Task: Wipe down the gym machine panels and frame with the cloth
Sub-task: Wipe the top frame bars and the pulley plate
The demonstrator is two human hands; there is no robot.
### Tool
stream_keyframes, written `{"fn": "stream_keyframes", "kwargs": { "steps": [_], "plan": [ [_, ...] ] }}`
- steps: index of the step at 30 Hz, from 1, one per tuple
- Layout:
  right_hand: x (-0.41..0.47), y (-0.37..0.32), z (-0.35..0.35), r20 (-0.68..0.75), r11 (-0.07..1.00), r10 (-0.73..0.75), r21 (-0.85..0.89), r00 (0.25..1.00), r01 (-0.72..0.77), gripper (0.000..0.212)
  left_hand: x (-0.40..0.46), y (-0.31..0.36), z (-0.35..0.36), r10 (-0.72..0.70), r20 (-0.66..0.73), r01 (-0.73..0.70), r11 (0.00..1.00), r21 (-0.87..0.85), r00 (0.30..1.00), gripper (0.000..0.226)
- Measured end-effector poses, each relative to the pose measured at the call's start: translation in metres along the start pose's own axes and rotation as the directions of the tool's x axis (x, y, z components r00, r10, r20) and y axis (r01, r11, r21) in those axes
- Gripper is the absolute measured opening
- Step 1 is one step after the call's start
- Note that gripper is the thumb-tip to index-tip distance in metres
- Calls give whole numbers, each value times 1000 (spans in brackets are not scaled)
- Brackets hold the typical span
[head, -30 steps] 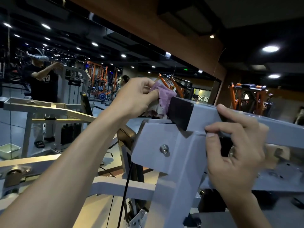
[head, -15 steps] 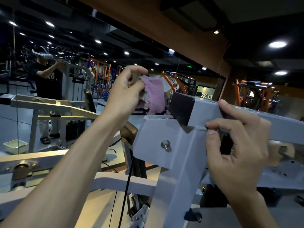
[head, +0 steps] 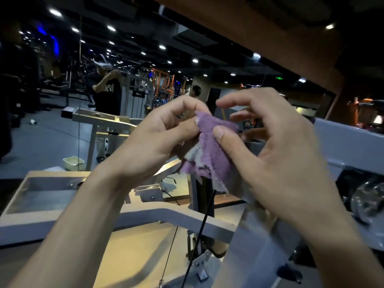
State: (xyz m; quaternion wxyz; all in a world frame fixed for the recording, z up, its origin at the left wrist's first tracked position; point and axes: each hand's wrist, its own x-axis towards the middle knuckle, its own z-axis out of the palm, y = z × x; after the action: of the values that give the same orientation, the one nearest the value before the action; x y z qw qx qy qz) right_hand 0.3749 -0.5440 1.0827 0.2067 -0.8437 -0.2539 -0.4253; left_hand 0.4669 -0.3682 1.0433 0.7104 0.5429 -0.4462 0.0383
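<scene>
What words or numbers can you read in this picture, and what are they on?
No text here can be read.
Green sign high up in the mirror: lit, but too small and blurred.
White print on the black shirt of the person in the mirror: blurred.
Purple cloth, held by both hands: no writing.

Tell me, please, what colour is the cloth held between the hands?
Purple with whitish patches, on the cloth in the head view.

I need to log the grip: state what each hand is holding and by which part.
Both hands hold the purple cloth at its bunched top. The left hand pinches the upper left edge; the right hand has its thumb on the upper right. The rest hangs free.
</scene>
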Motion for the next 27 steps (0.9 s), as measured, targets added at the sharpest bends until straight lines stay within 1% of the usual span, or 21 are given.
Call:
{"fn": "stream_keyframes", "kwargs": {
  "steps": [2, 4, 7, 9, 11, 13, 15, 17, 19, 22, 24, 27],
  "plan": [
    [-3, -1, 8, 35, 998, 44, 46, 998, -45, 19, -13, -1, -3, -20, -6, 20, 999, -26, 1000, 8],
    [-6, -2, 17, 92, 984, 111, 126, 990, -122, 10, -24, -5, -4, -37, -53, 36, 999, -18, 998, 10],
    [-8, 0, 32, 131, 979, 162, 100, 978, -176, 12, -37, -14, -4, -43, -157, 55, 996, 70, 987, 16],
    [-9, 2, 39, 145, 973, 191, 101, 971, -207, 14, -44, -19, -4, -53, -189, 71, 993, 90, 981, 20],
    [-11, 6, 43, 158, 966, 222, 102, 962, -239, 17, -49, -22, -5, -62, -185, 80, 993, 90, 981, 25],
    [-13, 8, 45, 153, 966, 233, 78, 960, -246, 21, -56, -24, -8, -45, -149, 65, 990, 129, 988, 33],
    [-15, 9, 46, 143, 967, 229, 80, 963, -242, 25, -62, -25, -7, -21, -122, 46, 978, 201, 992, 30],
    [-18, 10, 47, 144, 964, 228, 110, 963, -244, 26, -66, -27, -4, -18, -139, 49, 973, 224, 990, 25],
    [-22, 10, 49, 172, 945, 231, 193, 958, -263, 24, -67, -28, 0, 0, -206, 46, 974, 220, 979, 21],
    [-30, 9, 50, 278, 848, 261, 392, 924, -357, 17, -67, -30, -1, 14, -266, 43, 977, 208, 964, 20],
    [-35, 11, 51, 335, 794, 242, 470, 910, -384, 14, -67, -31, -4, 19, -292, 41, 979, 200, 956, 21],
    [-40, 15, 55, 335, 750, 220, 543, 916, -379, 18, -68, -33, -8, 19, -294, 46, 976, 212, 956, 26]
  ]
}}
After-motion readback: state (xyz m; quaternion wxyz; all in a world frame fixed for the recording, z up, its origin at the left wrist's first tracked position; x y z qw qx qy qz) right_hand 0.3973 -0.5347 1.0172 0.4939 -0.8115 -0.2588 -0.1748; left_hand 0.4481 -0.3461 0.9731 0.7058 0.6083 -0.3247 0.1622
